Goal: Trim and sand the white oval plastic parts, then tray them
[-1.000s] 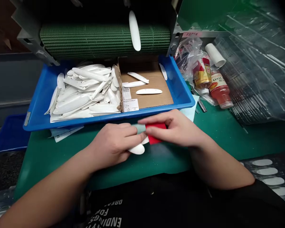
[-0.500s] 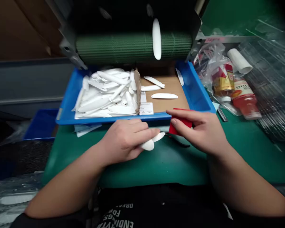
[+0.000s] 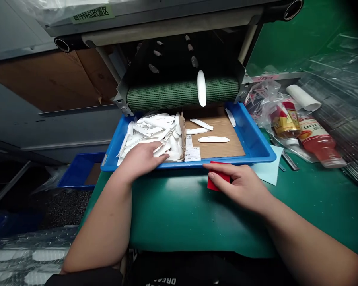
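My left hand (image 3: 143, 159) rests over the near edge of the pile of white oval plastic pieces (image 3: 155, 127) in the blue bin. Its thumb and index finger are apart, with pieces showing between them; the other fingertips are hidden. My right hand (image 3: 241, 180) grips a flat-faced red block (image 3: 219, 174) between thumb and fingers, just in front of the bin's near wall. A corrugated cardboard divider (image 3: 183, 135) stands beside the pile. To its right, several more white pieces lie on a cardboard sheet (image 3: 220, 151).
Above the blue bin (image 3: 256, 139), a green conveyor belt (image 3: 167, 95) carries white pieces, one overhanging its end (image 3: 201, 88). Bottles (image 3: 319, 139), a white roll (image 3: 303, 97) and a utility knife (image 3: 290, 160) lie on the right. A smaller blue bin (image 3: 74, 171) sits lower left.
My left hand has moved from above the green table to the pile, and the white pieces are no longer seen in its grip. My right hand keeps the red block. The view has tilted up.
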Tool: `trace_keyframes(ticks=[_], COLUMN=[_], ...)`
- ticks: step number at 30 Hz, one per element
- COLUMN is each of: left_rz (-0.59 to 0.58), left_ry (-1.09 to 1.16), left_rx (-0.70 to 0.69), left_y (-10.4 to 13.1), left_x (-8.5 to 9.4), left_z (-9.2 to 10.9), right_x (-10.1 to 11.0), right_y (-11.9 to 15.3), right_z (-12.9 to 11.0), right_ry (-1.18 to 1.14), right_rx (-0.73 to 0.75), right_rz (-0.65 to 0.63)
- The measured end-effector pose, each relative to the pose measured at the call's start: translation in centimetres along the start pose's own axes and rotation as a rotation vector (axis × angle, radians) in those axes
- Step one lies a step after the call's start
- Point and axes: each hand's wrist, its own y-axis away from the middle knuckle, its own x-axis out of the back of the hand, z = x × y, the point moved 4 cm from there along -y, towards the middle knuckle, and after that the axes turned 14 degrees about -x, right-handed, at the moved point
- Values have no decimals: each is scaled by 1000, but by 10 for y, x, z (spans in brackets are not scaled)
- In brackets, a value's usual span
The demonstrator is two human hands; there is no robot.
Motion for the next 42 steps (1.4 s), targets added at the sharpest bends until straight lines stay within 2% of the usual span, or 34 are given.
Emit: trace_keyframes(ticks=[5,8,14,19,22,26,28,32,34,36,38,40,42], left_rz=[-224,-243,-142,86,165,167,207,354,374,323,244,185,160], left_ry=[44,42,1,-18,16,9,-12,47,107,184,270,330,374], left_rx=[92,89,34,-85,-41,59,65,-67,-127,-229,-390,-529,-601], left_y=[-17,-23,-18,-3,7,12,13,19,23,26,27,28,31], left_x=[-2,-4,-3,11,19,24,27,31,27,17,4,-8,-19], left_z=[-18,-23,-17,-9,-12,-17,-16,2,16,34,56,75,88], right_x=[-3,-4,-4,-3,-3,-5,-5,-4,-3,-1,1,-1,-5], right_y=[0,-1,0,1,0,-2,-3,-3,-2,-3,-4,-4,-4], right_z=[0,1,1,0,0,1,1,-2,-3,-3,0,3,5], right_ry=[-2,27,34,19,19,17,18,-1,-47,-133,-267,-426,-554], right_rx=[0,4,2,-9,-16,-19,-13,-10,-15,-28,-58,-112,-158], right_rz=[-45,-74,-82,-87,-94,-101,-95,-95,-89,-67,-70,-154,-270])
